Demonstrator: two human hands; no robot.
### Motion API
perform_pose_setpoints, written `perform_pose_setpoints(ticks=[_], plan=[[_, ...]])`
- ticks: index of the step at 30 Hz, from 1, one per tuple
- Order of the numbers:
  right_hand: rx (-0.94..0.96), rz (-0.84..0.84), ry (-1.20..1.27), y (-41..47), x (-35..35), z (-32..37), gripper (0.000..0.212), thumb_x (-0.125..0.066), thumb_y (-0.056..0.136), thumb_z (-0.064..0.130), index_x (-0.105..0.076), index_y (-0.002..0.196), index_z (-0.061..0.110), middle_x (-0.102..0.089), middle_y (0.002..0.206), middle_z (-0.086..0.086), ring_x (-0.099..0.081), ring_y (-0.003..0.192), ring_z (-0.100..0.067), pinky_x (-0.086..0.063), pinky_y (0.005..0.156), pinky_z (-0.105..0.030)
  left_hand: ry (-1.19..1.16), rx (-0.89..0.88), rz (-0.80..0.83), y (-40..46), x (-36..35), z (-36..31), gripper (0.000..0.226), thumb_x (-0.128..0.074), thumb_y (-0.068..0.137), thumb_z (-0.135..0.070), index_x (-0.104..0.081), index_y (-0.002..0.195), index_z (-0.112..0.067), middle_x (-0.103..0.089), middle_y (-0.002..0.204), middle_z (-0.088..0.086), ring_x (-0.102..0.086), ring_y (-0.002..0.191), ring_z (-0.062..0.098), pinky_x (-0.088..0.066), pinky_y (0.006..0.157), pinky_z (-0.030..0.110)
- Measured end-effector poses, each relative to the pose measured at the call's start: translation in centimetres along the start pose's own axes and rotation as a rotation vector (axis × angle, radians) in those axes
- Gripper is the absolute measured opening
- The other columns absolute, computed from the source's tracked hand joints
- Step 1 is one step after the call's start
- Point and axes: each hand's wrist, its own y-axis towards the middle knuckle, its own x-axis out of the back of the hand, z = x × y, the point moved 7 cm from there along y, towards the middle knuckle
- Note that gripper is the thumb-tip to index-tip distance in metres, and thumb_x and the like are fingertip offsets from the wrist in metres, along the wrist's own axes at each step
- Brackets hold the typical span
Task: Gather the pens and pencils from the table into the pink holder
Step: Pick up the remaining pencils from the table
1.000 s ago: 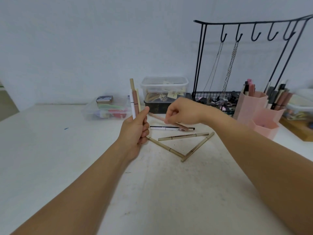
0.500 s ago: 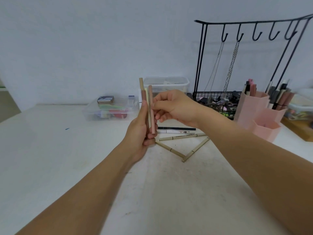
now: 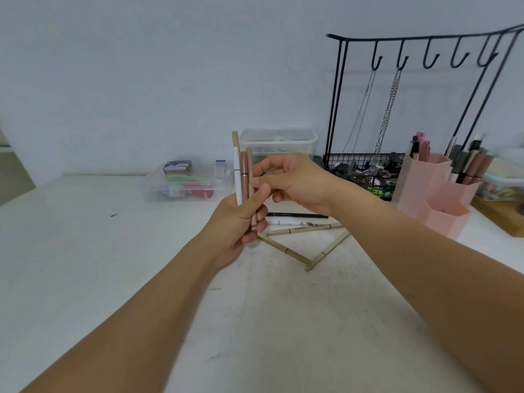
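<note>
My left hand (image 3: 241,222) is shut on an upright bundle of pens (image 3: 242,171): a white one with a tan cap, a brown one and a pink-beige pencil. My right hand (image 3: 295,180) hovers just right of the bundle, fingers loosely apart, fingertips beside the pink-beige pencil and holding nothing. On the table behind lie a black pen (image 3: 297,215), a white pen (image 3: 289,222) and three tan pencils (image 3: 306,229) forming a rough triangle. The pink holder (image 3: 419,188) stands at the right with several pens in it.
A clear plastic box (image 3: 187,182) of small items and a lidded container (image 3: 279,140) sit against the wall. A black wire rack (image 3: 365,168) with hooks and hanging chains stands behind the holder. A wooden tray (image 3: 502,217) is at the far right edge.
My right hand lifted a pink-beige pencil off the table, set it into the bundle in my left hand and loosened its fingers. The bundle moved slightly right.
</note>
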Motion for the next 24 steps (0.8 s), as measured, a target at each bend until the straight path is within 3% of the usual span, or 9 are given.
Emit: perform_pose_setpoints(ticks=[4, 7, 9, 11, 17, 24], plan=[[0.006, -0.051, -0.089, -0.1, 1.2, 0.1, 0.016, -0.073, 0.091, 0.014, -0.073, 0.104, 0.006, -0.07, 0.083, -0.002, -0.061, 0.071, -0.011, -0.049, 0.059, -0.02, -0.002, 0.028, -0.041, 0.3, 0.5, 0.5, 0.021, -0.066, 0.096, -0.035, -0.057, 0.1, -0.017, -0.048, 0.057, -0.002, -0.046, 0.047, 0.009, -0.028, 0.033, 0.016], [0.075, -0.086, -0.544, -0.2, 2.6, 0.7, 0.014, -0.071, 0.093, 0.021, -0.076, 0.103, 0.013, -0.071, 0.082, 0.008, -0.064, 0.07, -0.005, -0.05, 0.063, -0.017, -0.033, 0.061, -0.134, 0.5, 1.3, 0.8, 0.024, -0.067, 0.097, -0.033, -0.049, 0.087, -0.02, -0.038, 0.055, -0.006, -0.034, 0.043, 0.006, -0.023, 0.032, 0.016], [0.038, -0.004, -0.857, -0.1, 2.9, -0.1, 0.015, -0.071, 0.093, 0.026, -0.078, 0.102, 0.016, -0.07, 0.088, 0.01, -0.063, 0.078, -0.003, -0.054, 0.078, -0.023, -0.035, 0.069, -0.186, 0.5, 1.8, 0.7, 0.024, -0.066, 0.097, -0.035, -0.049, 0.087, -0.02, -0.037, 0.052, -0.009, -0.031, 0.041, 0.005, -0.021, 0.032, 0.016], [-0.059, 0.087, -1.009, -0.1, 3.1, -1.6, 0.022, -0.072, 0.092, 0.032, -0.078, 0.106, 0.016, -0.072, 0.098, 0.008, -0.064, 0.088, -0.007, -0.052, 0.088, -0.028, -0.048, 0.074, -0.217, 0.5, 2.1, 0.6, 0.028, -0.066, 0.097, -0.036, -0.046, 0.085, -0.021, -0.036, 0.051, -0.009, -0.03, 0.041, 0.005, -0.02, 0.033, 0.017], [-0.142, 0.172, -1.02, -0.3, 2.6, -3.3, 0.032, -0.08, 0.084, 0.036, -0.074, 0.11, 0.018, -0.07, 0.093, 0.008, -0.066, 0.088, -0.011, -0.053, 0.081, -0.027, -0.024, 0.101, -0.281, 0.5, 2.5, 0.8, 0.037, -0.065, 0.096, -0.042, -0.044, 0.074, -0.021, -0.037, 0.051, -0.004, -0.033, 0.039, 0.009, -0.021, 0.033, 0.019], [-0.172, 0.143, -1.008, 0.0, 2.8, -4.0, 0.011, -0.08, 0.085, 0.026, -0.073, 0.09, 0.019, -0.072, 0.086, 0.002, -0.067, 0.078, -0.013, -0.053, 0.072, -0.025, 0.006, 0.085, -0.271, 0.5, 2.3, 1.0, 0.037, -0.068, 0.095, -0.034, -0.042, 0.074, -0.019, -0.04, 0.052, -0.002, -0.034, 0.042, 0.011, -0.024, 0.033, 0.019]])
